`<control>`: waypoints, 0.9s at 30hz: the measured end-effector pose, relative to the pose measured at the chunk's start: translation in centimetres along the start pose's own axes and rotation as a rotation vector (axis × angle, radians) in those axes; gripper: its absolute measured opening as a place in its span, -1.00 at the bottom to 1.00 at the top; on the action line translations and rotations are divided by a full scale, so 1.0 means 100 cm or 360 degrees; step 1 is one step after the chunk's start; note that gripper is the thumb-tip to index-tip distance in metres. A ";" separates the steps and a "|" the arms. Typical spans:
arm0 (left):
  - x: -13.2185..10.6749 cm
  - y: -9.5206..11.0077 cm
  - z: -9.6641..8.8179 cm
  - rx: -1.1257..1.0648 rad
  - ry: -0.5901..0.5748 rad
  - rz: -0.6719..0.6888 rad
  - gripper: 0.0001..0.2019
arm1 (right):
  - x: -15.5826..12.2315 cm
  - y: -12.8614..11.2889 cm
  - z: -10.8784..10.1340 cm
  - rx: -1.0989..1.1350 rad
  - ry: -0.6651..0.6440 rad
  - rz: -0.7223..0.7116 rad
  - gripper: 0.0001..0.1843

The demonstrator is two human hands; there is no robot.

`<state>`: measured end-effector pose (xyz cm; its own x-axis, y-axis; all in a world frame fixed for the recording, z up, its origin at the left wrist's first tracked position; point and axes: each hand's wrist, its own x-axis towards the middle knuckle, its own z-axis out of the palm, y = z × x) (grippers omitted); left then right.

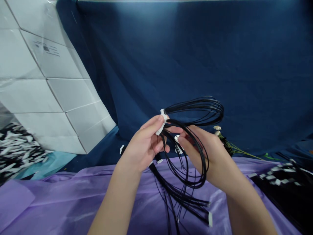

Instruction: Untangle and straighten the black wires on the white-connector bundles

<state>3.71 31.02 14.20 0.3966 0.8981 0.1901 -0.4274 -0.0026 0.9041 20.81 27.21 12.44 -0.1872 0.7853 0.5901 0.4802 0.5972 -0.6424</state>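
Observation:
My left hand (146, 140) pinches white connectors (161, 122) between thumb and fingers, with bundles of thin black wires (207, 111) looping out of them to the right. At the right of the loops, my right hand (198, 143) has its thumb and fingers closed near a white piece (178, 145) that looks like another connector; the fingers partly cover it. Some wires curve down across the right hand. Below both hands, a black wire harness (176, 194) lies over the purple cloth, with a white connector (210, 219) at its lower right end.
White boxes (61, 94) are stacked at the left. A heap of black wires with white connectors (19, 150) lies beneath them, and another pile (281, 176) lies at the right. Purple cloth (73, 195) covers the surface; a dark blue cloth (195, 49) hangs behind. Artificial flowers (217, 130) are behind my right hand.

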 end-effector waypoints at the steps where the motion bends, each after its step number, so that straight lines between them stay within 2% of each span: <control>1: 0.000 0.000 -0.001 0.0011 0.0011 0.0000 -0.84 | -0.001 0.000 0.000 0.0081 -0.0027 0.0047 -0.88; 6: 0.002 -0.002 -0.002 0.0070 0.0036 0.0001 -0.82 | -0.004 0.003 -0.014 0.0799 -0.0159 0.0373 -0.79; 9: 0.002 -0.003 -0.001 0.0112 0.0045 -0.0023 -0.82 | -0.003 0.005 -0.030 0.1222 -0.0028 0.0469 -0.76; 11: 0.002 -0.004 -0.001 0.0121 0.0035 -0.0026 -0.82 | -0.001 0.005 -0.040 0.1358 0.0130 0.0454 -0.77; 15: 0.002 -0.004 -0.002 0.0101 -0.0016 -0.0050 -0.81 | 0.004 0.002 -0.046 0.1324 0.0389 0.0343 -0.90; 19: 0.002 -0.003 -0.001 0.0077 -0.0086 -0.0116 -0.81 | 0.008 0.005 -0.031 0.1294 0.0718 0.0306 -0.88; 21: 0.001 -0.003 -0.001 0.0052 -0.0107 -0.0120 -0.82 | 0.009 0.009 -0.023 0.1240 0.0867 0.0214 -0.87; 23: 0.001 -0.003 -0.001 0.0035 -0.0095 -0.0111 -0.83 | 0.010 0.013 -0.017 0.1146 0.0944 0.0081 -0.85; 27: 0.001 -0.002 -0.003 0.0001 -0.0025 -0.0097 -0.84 | 0.010 0.016 -0.015 0.1157 0.0929 -0.0153 -0.74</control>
<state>3.58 31.23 13.88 0.4348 0.8895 0.1404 -0.4012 0.0517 0.9145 22.66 28.70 12.67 0.3560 0.6390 0.6819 -0.2052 0.7653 -0.6101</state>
